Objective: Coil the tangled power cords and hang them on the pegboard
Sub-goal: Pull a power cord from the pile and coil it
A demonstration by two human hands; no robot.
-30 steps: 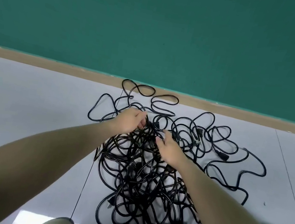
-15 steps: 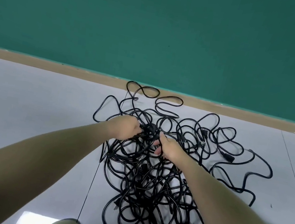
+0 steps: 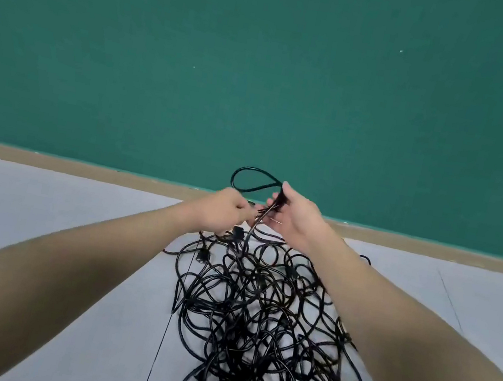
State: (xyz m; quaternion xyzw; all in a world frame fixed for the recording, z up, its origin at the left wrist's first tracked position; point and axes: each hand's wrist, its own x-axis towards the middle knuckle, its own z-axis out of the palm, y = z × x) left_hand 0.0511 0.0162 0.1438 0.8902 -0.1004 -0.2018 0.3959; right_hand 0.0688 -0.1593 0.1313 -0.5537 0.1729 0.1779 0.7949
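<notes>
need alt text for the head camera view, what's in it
Two bare hands, left hand and right hand, hold up a loop of black cord pulled from a tangled pile of cords on a pale grey floor, in front of a green wall.

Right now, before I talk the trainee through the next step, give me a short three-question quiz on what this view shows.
1. True or false: both hands hold cord above the tangled pile.
2. Which hand pinches the base of the raised cord loop? A) left hand B) right hand C) neither
3. Fill in: the pile lies on the grey ____, in front of the green wall.

Key:
1. True. Each hand grips cord lifted clear of the pile.
2. B. The loop stands up from the right hand's thumb and fingers.
3. floor. No pegboard is in view.
</notes>
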